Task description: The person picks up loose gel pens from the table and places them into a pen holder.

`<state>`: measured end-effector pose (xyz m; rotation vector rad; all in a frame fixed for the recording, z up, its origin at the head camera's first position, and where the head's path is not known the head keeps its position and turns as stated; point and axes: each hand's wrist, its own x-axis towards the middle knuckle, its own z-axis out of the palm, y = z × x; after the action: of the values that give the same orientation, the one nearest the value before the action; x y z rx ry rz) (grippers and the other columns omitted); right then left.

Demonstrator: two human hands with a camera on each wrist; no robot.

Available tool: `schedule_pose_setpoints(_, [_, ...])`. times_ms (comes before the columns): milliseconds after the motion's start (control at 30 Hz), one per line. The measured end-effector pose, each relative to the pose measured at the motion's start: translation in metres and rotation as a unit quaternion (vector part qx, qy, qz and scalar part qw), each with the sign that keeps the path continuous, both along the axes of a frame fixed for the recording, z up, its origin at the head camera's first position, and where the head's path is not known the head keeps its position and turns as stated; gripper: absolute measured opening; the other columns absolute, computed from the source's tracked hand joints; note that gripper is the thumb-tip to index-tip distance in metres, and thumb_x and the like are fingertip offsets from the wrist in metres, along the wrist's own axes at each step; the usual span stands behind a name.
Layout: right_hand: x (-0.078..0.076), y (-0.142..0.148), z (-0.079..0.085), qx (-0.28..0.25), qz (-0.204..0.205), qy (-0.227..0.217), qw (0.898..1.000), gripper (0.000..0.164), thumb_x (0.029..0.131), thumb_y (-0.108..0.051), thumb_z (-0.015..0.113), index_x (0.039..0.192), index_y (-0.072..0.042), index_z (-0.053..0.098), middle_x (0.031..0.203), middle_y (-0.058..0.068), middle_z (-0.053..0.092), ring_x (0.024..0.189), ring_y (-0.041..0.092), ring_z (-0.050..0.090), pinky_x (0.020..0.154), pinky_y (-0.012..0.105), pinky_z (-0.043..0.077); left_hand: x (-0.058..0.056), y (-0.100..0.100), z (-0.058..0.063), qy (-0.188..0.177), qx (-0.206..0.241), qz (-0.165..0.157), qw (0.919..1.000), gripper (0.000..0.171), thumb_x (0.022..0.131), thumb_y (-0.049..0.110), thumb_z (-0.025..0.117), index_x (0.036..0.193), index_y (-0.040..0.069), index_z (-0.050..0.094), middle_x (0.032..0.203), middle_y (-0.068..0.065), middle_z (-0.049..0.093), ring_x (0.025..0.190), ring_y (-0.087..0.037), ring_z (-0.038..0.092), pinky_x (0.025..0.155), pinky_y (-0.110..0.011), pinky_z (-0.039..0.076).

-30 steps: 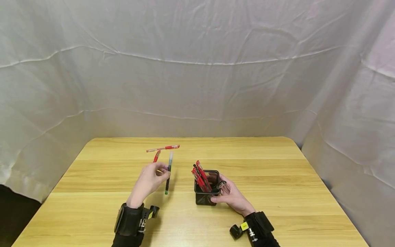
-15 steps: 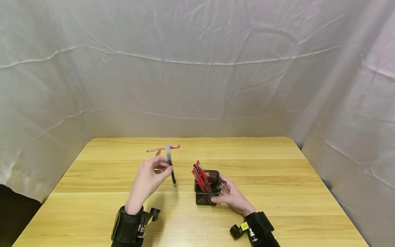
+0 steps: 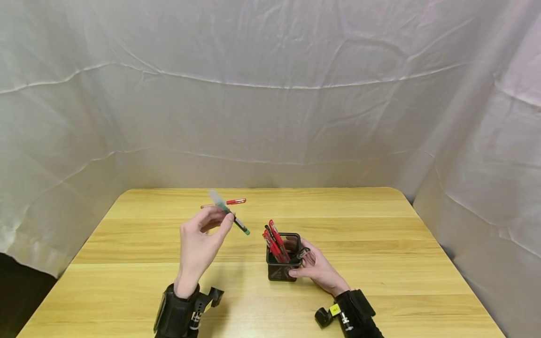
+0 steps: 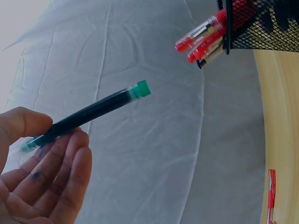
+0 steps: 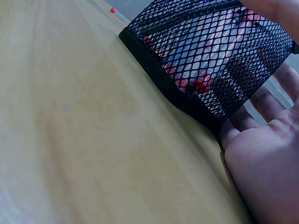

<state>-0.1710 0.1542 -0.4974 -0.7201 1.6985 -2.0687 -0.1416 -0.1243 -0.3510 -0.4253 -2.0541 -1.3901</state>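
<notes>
My left hand [image 3: 202, 246] is raised over the table, pinching a dark pen [image 4: 96, 109] with a green end between thumb and fingers. The pen slants, its clear end up and left, its green end [image 3: 247, 232] down and right toward the holder. A black mesh pen holder [image 3: 282, 271] stands upright on the table, gripped at its right side by my right hand [image 3: 320, 271]. Several red pens [image 3: 276, 244] and a black one lean in it. Through the mesh, their lower ends [image 5: 203, 84] show in the right wrist view.
A red pen [image 3: 235, 202] lies across the back left of the wooden table [image 3: 359, 225], partly behind the held pen. A grey cloth [image 3: 270, 117] hangs behind the table and at both sides. Each wrist wears a black camera band [image 3: 179, 310].
My left hand has lifted the dark pen and turned it from near vertical to a slant, green end swinging right. A second red pen is now hidden behind that hand. The right hand stays still.
</notes>
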Motion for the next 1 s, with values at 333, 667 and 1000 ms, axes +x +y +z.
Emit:
schedule_pose_setpoints(333, [0.000,0.000,0.001,-0.002,-0.001,0.003,1.000,0.085,0.073,0.001,0.068,0.142,-0.010,0.020,0.146,0.016,0.023,0.136,0.013,0.022,0.106,0.011,0.025,0.018,0.012,0.024,-0.013,0.002,-0.065,0.9978,0.012,0.077,0.002,0.065,0.089,0.001,0.065,0.078,-0.015,0.068,0.067,-0.006,0.064,0.063,-0.020,0.055])
schedule_pose_setpoints(667, [0.001,0.000,0.002,0.006,-0.006,-0.007,1.000,0.086,0.073,0.001,0.068,0.142,-0.012,0.019,0.147,0.013,0.022,0.137,0.011,0.020,0.108,0.012,0.022,-0.030,0.006,-0.062,0.059,-0.017,-0.144,0.9876,0.019,0.078,0.009,0.066,0.098,0.012,0.064,0.089,-0.002,0.068,0.073,-0.008,0.067,0.066,-0.020,0.055])
schedule_pose_setpoints(1000, [0.000,-0.001,0.000,-0.008,0.000,0.015,1.000,0.083,0.074,0.003,0.066,0.141,-0.007,0.019,0.143,0.013,0.031,0.135,0.019,0.024,0.107,0.014,0.027,0.011,0.028,0.004,0.002,-0.085,-0.142,0.9862,0.010,0.080,0.009,0.064,0.090,0.010,0.065,0.083,-0.005,0.069,0.070,-0.010,0.067,0.065,-0.018,0.055])
